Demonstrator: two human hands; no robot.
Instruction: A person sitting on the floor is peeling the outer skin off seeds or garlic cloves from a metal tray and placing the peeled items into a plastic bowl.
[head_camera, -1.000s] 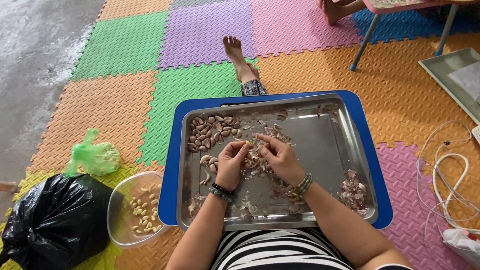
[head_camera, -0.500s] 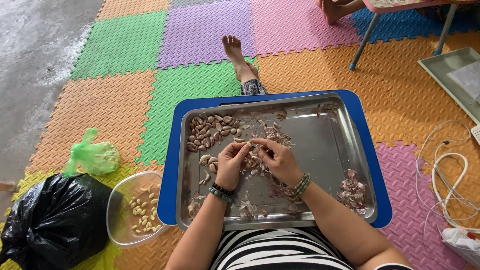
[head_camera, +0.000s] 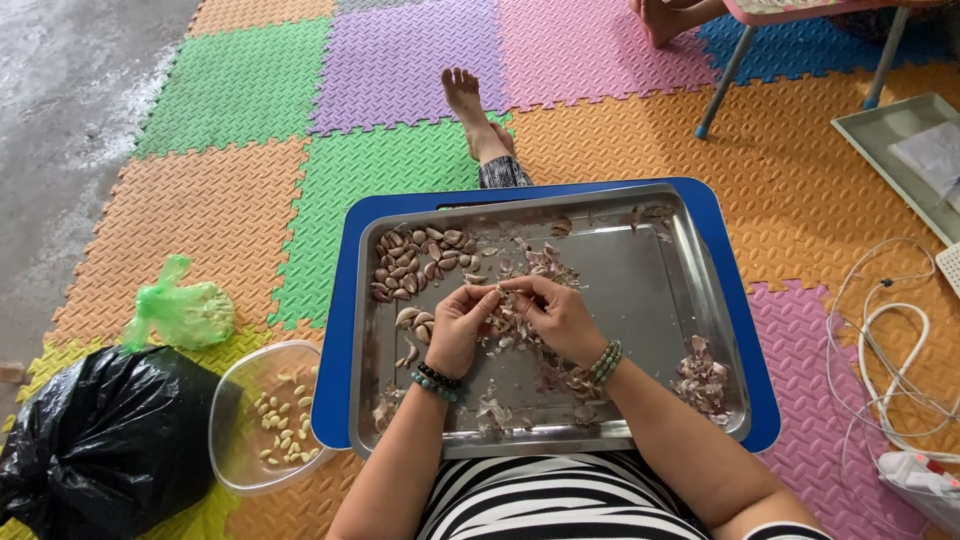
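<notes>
Steel tray (head_camera: 650, 300) holds the work: one garlic clove (head_camera: 503, 290) is pinched between left hand (head_camera: 458, 325) and right hand (head_camera: 555, 315), both grips closed on it, unpeeled cloves (head_camera: 415, 260) lying up-left, nearer the left.

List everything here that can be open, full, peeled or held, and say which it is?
Left hand: pinching a garlic clove.
Right hand: pinching the same clove.
Metal tray: strewn with skins.
Unpeeled cloves: heaped in the tray's far left corner.
Clear bowl: open, holding peeled cloves.
Black bag: bulging.
</notes>
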